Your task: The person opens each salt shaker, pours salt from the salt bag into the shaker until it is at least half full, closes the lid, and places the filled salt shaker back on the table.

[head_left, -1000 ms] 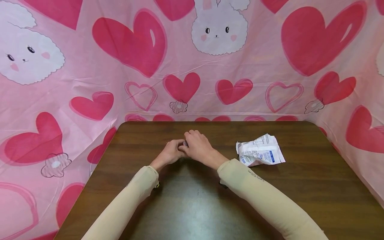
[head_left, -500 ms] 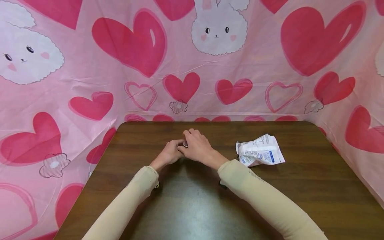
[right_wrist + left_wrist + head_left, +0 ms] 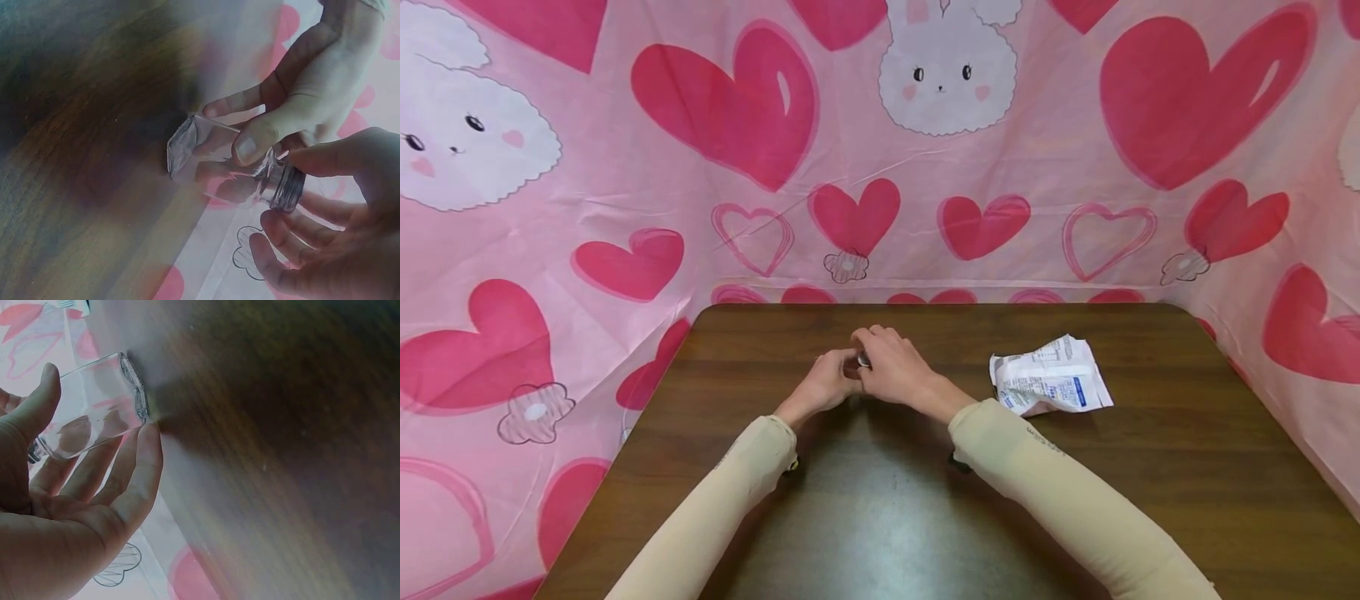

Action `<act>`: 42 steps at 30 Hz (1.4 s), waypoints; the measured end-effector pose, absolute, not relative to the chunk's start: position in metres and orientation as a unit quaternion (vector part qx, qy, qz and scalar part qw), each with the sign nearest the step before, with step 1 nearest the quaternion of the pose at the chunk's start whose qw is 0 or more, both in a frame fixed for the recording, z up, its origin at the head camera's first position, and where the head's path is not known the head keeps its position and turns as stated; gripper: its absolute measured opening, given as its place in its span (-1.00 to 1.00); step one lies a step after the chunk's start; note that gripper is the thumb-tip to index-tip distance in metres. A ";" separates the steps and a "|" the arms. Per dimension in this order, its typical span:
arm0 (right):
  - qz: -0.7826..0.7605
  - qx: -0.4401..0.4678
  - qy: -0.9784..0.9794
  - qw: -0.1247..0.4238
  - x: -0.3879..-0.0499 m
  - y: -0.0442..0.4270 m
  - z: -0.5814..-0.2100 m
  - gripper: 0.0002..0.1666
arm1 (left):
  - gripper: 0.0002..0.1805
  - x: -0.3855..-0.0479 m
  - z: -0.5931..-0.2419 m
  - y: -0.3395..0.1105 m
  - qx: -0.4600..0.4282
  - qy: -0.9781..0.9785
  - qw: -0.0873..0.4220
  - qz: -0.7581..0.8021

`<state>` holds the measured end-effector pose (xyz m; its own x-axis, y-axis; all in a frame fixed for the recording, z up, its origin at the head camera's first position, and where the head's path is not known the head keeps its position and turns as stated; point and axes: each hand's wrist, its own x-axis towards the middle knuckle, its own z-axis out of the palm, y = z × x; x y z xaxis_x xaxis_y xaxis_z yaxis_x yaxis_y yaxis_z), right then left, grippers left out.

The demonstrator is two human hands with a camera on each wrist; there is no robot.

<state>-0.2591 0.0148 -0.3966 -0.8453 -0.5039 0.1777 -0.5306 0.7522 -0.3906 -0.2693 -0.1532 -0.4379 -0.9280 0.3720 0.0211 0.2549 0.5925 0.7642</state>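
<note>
Between my two hands a small clear glass bottle [image 3: 94, 403] with flat sides stands on the table, its thick base downward. My left hand [image 3: 827, 379] holds the bottle's body, thumb on one side and fingers on the other. At the top, my right hand [image 3: 895, 367] has its thumb and fingertips around the grey ribbed top [image 3: 287, 187]. Whether that top is a cap or the threaded neck, I cannot tell. From the head view the hands hide most of the bottle.
A crumpled white printed packet [image 3: 1051, 375] lies on the brown wooden table [image 3: 880, 508], to the right of my hands. Pink cloth [image 3: 917, 242] with hearts and rabbits hangs behind the table and along its sides.
My right thumb and fingers have shifted slightly around the bottle's top, and a small gap now shows between the hands. The left hand and the packet stay where they were.
</note>
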 end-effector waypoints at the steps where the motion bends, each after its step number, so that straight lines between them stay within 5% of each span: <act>1: 0.217 0.272 -0.937 0.031 -0.259 0.014 -0.397 -0.42 | -0.60 -0.269 -0.438 -0.153 0.179 0.891 0.067 0.412; 4: 0.198 0.256 -0.945 0.049 -0.258 0.012 -0.399 -0.30 | -0.62 -0.270 -0.439 -0.154 0.182 0.896 0.058 0.402; 10: 0.165 0.247 -0.950 0.098 -0.259 0.013 -0.404 -0.52 | -0.62 -0.271 -0.440 -0.155 0.175 0.897 0.065 0.400; 17: 0.189 0.270 -0.940 0.083 -0.259 0.014 -0.401 -0.77 | -0.58 -0.271 -0.440 -0.155 0.180 0.893 0.066 0.407; 25: 0.189 0.275 -0.941 0.061 -0.256 0.013 -0.398 -0.69 | -0.61 -0.270 -0.440 -0.155 0.163 0.898 0.070 0.402; 32: 0.154 0.257 -0.949 0.098 -0.256 0.011 -0.400 -0.58 | -0.77 -0.271 -0.441 -0.156 0.182 0.903 0.046 0.387; 42: 0.186 0.269 -0.941 0.083 -0.256 0.012 -0.397 -0.74 | -0.71 -0.270 -0.440 -0.155 0.180 0.898 0.058 0.397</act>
